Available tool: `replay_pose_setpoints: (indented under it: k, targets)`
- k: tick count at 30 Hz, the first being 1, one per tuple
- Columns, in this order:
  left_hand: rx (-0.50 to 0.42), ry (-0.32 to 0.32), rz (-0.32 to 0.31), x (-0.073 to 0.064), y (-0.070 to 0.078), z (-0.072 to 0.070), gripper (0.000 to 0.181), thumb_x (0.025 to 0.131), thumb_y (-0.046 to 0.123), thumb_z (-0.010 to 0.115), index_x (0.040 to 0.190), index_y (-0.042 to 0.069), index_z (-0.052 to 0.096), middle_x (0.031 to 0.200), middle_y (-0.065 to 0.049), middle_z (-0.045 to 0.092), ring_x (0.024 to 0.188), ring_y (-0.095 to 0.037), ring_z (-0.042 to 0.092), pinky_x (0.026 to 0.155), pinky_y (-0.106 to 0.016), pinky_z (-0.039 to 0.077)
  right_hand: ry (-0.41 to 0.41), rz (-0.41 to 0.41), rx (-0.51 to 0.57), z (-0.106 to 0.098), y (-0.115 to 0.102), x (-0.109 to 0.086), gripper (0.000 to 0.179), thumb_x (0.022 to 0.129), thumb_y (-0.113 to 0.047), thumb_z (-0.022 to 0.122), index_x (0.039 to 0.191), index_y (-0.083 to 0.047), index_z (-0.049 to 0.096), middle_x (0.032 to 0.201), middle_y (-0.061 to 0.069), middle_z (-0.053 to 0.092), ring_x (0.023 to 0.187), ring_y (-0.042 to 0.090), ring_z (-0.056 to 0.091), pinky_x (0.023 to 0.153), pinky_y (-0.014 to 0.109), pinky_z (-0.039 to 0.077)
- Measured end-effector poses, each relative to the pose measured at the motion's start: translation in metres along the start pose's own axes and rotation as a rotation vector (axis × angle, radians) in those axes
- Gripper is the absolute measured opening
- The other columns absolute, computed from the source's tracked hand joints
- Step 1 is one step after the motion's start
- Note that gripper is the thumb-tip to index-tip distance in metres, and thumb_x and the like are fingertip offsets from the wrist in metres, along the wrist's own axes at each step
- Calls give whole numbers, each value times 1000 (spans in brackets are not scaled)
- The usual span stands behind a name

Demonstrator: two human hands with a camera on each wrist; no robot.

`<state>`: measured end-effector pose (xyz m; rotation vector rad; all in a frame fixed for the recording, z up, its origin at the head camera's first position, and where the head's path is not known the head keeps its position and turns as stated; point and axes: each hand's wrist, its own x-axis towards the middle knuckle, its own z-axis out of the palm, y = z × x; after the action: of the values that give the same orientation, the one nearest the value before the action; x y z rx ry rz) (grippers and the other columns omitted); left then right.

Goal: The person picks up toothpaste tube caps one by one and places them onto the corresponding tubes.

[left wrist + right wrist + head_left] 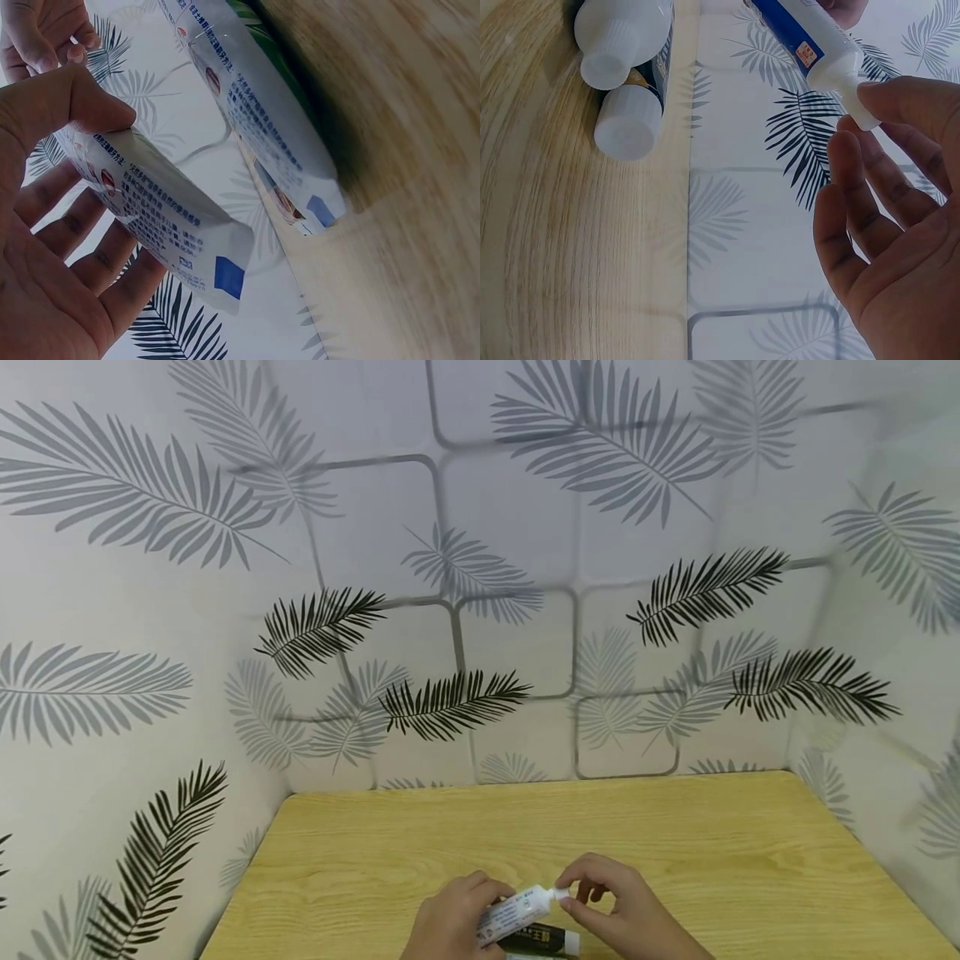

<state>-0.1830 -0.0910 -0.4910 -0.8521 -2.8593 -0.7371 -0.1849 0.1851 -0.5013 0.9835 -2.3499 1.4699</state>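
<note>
Light wooden tabletop [675, 835] carries two capped tubes [626, 67] lying side by side. One white printed toothpaste tube [517, 912] is gripped above them by the left hand [450, 922]; the right hand [622, 910] pinches its white cap [855, 105].

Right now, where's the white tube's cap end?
In the head view, low centre: the white tube is gripped by the left hand, its cap end pinched by the right hand, above the wooden table.

Tube [516, 913]: white, blue print, held tilted above the worktop.
Cap [560, 894]: white, on the tube's raised end.
</note>
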Motion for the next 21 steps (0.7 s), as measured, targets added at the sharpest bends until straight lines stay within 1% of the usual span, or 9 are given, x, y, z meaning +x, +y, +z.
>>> replay_pose_setpoints:
  k: [2,8,15,17,21]
  targets:
    - [7,-4,4,0,0,0,56,69,23,97,120,27,75,102,15,68,81,3,55,60,-22,47,-8,7,-6,0,0,1,16,101,-13,74,113,-23,72,103,-4,73,78,2,62,68,25,56]
    - [28,-24,10,1,-1,0,56,71,23,98,122,27,75,103,13,68,81,2,55,60,-22,48,-35,-19,7,-2,0,2,18,102,-11,72,115,-23,72,104,1,73,79,2,62,68,25,55]
    - [38,-21,14,1,1,0,55,71,22,98,121,27,75,104,13,68,82,2,55,61,-21,47,-66,-27,24,-3,-1,3,18,103,-9,70,116,-21,72,105,4,73,80,1,62,67,26,56]
    - [40,-16,17,0,1,1,55,71,22,98,121,27,75,104,13,68,82,2,55,61,-21,47,-73,-21,26,-4,-2,3,18,103,-10,70,117,-21,72,104,3,73,78,0,60,65,26,55]
    - [45,-4,22,0,2,1,56,69,19,99,119,27,76,103,13,69,82,1,55,61,-21,47,-87,-7,42,-4,-3,2,15,102,-11,71,116,-17,73,104,4,74,73,-2,59,59,26,54]
